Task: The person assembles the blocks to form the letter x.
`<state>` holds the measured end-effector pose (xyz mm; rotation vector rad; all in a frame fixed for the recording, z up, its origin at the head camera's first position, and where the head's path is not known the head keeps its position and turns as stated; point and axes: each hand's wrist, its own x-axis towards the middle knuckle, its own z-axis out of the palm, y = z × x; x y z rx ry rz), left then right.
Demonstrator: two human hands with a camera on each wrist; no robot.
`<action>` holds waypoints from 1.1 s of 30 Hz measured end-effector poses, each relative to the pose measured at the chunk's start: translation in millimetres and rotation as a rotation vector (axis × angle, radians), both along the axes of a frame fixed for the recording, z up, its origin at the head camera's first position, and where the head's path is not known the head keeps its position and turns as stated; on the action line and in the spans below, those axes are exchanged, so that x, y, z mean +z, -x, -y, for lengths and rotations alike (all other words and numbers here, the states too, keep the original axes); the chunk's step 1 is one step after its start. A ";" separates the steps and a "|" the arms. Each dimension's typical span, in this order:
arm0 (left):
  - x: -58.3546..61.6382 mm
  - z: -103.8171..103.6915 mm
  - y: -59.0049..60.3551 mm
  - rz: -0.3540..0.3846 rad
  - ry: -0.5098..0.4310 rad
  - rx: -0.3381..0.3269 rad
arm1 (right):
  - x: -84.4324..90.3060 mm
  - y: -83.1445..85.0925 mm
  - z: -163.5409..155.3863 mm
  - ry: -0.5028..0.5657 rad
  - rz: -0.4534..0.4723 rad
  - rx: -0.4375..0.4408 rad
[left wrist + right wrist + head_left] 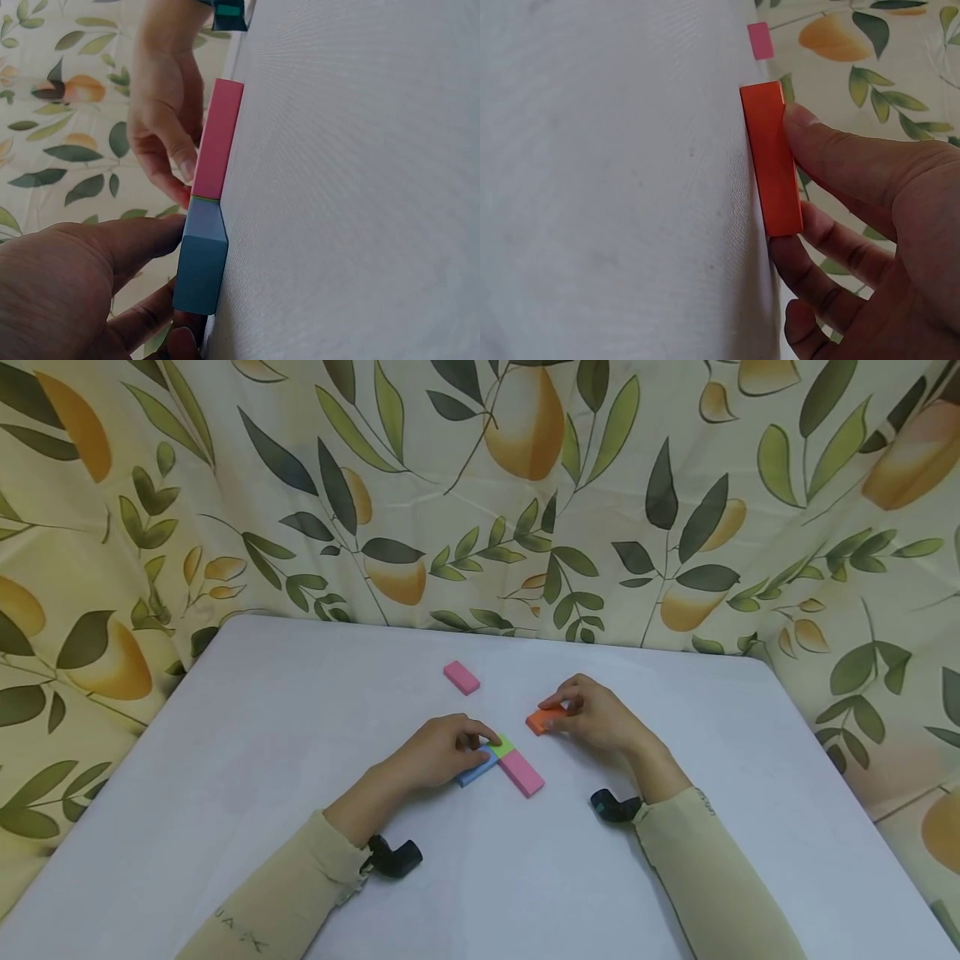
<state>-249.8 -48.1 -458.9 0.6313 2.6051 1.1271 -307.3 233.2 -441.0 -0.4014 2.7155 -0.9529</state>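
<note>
On the table (262, 735), the right hand (600, 718) pinches an orange block (542, 720).

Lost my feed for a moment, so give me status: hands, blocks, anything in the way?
Left hand presses the joined blue block, green block and pink block. Right hand pinches orange block on the table. Spare pink block lies apart, nothing between.
</note>
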 end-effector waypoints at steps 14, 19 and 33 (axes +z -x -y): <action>1.1 -0.1 -0.8 0.016 0.001 0.006 | -1.2 1.4 2.5 0.011 -0.018 0.025; 1.3 -0.2 -0.9 0.015 0.001 0.006 | -1.9 0.8 3.5 0.014 -0.012 0.027; -0.7 -0.3 0.9 0.014 0.001 0.000 | -1.5 -1.9 4.2 0.013 0.010 -0.002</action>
